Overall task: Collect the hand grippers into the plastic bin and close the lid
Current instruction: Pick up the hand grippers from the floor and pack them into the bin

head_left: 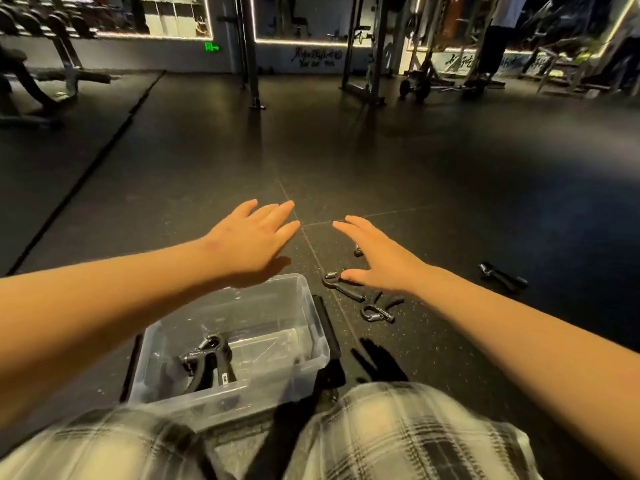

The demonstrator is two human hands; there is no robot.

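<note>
Head: left fingers, right fingers straight

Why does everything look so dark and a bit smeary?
Head view: the gym is dim, lit mostly by thin light strips; the wide lens bends the edges; the plaid shorts and near bin rim are blurred; the left hand and right hand look sharper.

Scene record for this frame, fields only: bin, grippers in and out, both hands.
bin: plastic bin, top open
inside: one hand gripper
loose, right of bin: near gripper; second gripper; far gripper; part-hidden gripper
left hand: fingers straight, empty, beyond bin
right hand: fingers straight, empty, above near gripper
</note>
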